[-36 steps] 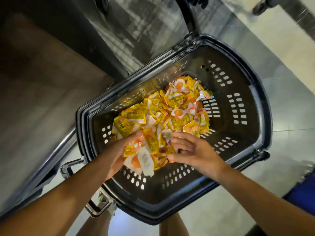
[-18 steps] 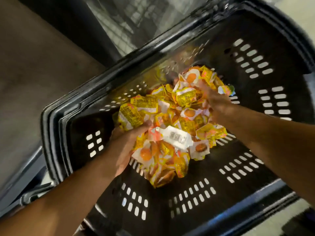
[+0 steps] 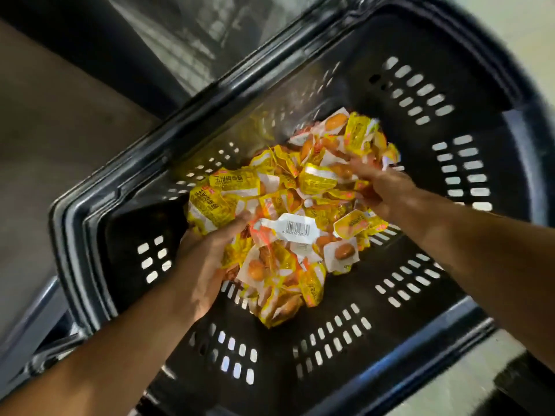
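A: Pale, glossy floor (image 3: 444,397) lies underneath, with a brown surface (image 3: 60,115) off to the left. A black slotted basket (image 3: 69,250) fills most of the view.

B: And the snack packets?

A: The snack packets (image 3: 300,202) lie heaped around the middle of the basket's bottom. The wrappers are yellow, and many show an orange-brown piece through a clear window. A white barcode label (image 3: 295,228) sits on top of the heap toward the near side (its digits are too smeared to read).

B: What are the hands doing?

A: The left hand (image 3: 207,259) is at the heap's near-left edge. Its fingers are tucked out of sight under the packets and its thumb presses down on top, so it clasps a bunch of them.

B: And the right one?

A: The right hand (image 3: 381,190) lies on the far-right part of the heap, touching the packets. Its fingers (image 3: 357,172) are blurred by motion, so I cannot tell whether they close on a packet or only rest there.

B: Are both arms inside?

A: Both forearms reach in over the basket's near rim.
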Tool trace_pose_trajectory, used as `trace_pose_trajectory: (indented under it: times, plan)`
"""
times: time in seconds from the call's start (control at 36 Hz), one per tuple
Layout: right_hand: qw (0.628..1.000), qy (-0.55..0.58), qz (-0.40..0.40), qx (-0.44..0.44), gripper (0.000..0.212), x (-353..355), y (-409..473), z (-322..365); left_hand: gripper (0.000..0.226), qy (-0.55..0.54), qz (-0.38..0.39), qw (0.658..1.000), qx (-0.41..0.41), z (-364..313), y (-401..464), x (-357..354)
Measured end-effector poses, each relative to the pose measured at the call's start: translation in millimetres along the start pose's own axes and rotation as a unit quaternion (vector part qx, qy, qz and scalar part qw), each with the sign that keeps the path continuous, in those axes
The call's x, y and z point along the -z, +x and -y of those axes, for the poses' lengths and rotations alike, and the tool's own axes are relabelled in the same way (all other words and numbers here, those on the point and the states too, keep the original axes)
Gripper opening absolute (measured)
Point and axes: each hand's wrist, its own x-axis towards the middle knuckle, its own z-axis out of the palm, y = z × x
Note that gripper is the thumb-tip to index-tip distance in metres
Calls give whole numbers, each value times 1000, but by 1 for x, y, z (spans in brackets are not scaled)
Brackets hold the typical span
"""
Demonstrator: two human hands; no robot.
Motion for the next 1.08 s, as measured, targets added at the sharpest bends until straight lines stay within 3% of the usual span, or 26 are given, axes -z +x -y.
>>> trace_pose_trajectory:
  times: [0.28, 0.44, 0.67, 0.86, 0.97, 1.08]
  plan:
    - [995, 71, -37, -62, 39, -1, -112, 8, 58, 17, -61, 998, 8, -41, -76, -15]
    - [991, 128, -4, -35, 40, 2, -191, 19, 65, 15, -100, 995, 12, -72, -137, -15]
    - [986, 143, 86, 5, 42, 25, -320, 43, 53, -18, -67, 997, -37, -117, -244, -13]
    - [964, 181, 192, 37, 61, 46, -452, 82, 49, -31, -64, 992, -101, -164, -364, 3]
    - [962, 173, 205, 49, 54, 59, -506, 92, 55, -45, -56, 989, -132, -180, -417, 12]
    - [961, 133, 227, 81, 42, 64, -570, 100, 47, -113, -74, 981, -141, -184, -481, 17]
